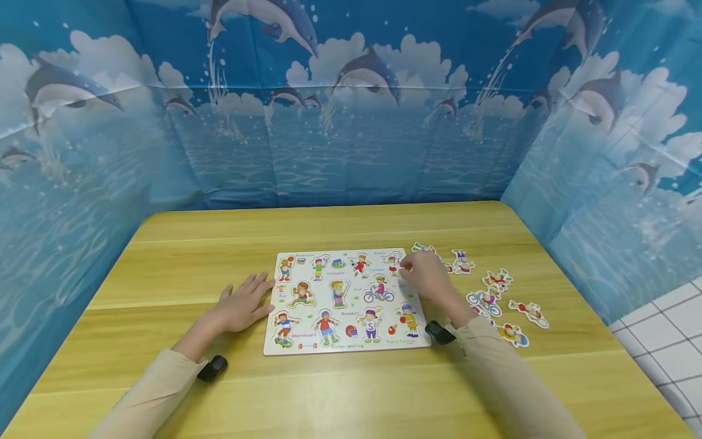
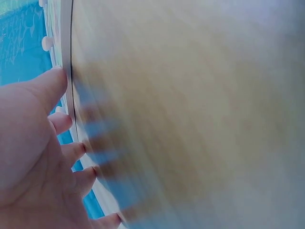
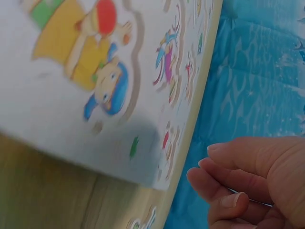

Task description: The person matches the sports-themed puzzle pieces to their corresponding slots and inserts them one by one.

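A white puzzle board (image 1: 323, 314) with pictures of children at sports lies on the table. My left hand (image 1: 241, 308) rests at its left edge, fingers spread on the wood; in the left wrist view, fingertips of that hand (image 2: 28, 143) touch the board's edge (image 2: 68, 28). Over the board's upper right corner is my right hand (image 1: 428, 277), beside the tennis figure (image 1: 392, 263). Seen from the right wrist, my right hand (image 3: 252, 181) has loosely bent fingers, and no piece shows between thumb and forefinger. A table tennis figure (image 3: 107, 88) appears large there.
Several loose cut-out pieces (image 1: 498, 280) lie to the right of the board, among them a cyclist piece (image 1: 485, 302) and a long piece (image 1: 529, 313) farthest right. A blue dolphin curtain (image 1: 351, 152) hangs behind the wooden table (image 1: 219, 378).
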Tool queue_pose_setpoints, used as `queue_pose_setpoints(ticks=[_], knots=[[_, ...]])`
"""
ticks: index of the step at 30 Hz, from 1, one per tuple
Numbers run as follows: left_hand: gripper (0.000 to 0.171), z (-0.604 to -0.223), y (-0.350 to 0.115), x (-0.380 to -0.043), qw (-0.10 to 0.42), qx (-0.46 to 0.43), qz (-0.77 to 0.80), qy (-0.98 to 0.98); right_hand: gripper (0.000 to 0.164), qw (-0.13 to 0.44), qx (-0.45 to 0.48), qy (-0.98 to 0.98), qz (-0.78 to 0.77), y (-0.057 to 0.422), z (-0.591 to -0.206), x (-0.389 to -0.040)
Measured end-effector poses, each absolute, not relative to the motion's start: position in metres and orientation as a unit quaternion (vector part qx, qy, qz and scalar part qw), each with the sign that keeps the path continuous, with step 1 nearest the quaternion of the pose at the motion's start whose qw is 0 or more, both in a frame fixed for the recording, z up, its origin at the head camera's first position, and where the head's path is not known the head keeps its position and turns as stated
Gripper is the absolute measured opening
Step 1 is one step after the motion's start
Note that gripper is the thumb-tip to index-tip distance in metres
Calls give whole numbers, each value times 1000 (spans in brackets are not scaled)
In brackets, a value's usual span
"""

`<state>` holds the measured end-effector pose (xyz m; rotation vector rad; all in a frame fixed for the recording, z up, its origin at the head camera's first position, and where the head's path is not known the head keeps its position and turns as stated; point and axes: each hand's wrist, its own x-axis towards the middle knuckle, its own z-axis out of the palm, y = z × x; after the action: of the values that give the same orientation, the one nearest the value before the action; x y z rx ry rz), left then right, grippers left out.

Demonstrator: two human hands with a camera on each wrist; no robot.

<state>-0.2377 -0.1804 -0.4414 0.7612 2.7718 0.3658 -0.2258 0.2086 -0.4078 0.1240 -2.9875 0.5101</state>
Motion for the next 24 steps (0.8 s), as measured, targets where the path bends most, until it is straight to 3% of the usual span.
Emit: queue_pose_setpoints(ticks=[12, 24], knots=[[59, -440, -179, -238, 126, 259, 122, 950, 18, 86, 25, -982, 167, 246, -410, -224], [59, -439, -179, -237, 124, 261, 121, 950, 19, 79, -1, -981, 176, 272, -402, -225]])
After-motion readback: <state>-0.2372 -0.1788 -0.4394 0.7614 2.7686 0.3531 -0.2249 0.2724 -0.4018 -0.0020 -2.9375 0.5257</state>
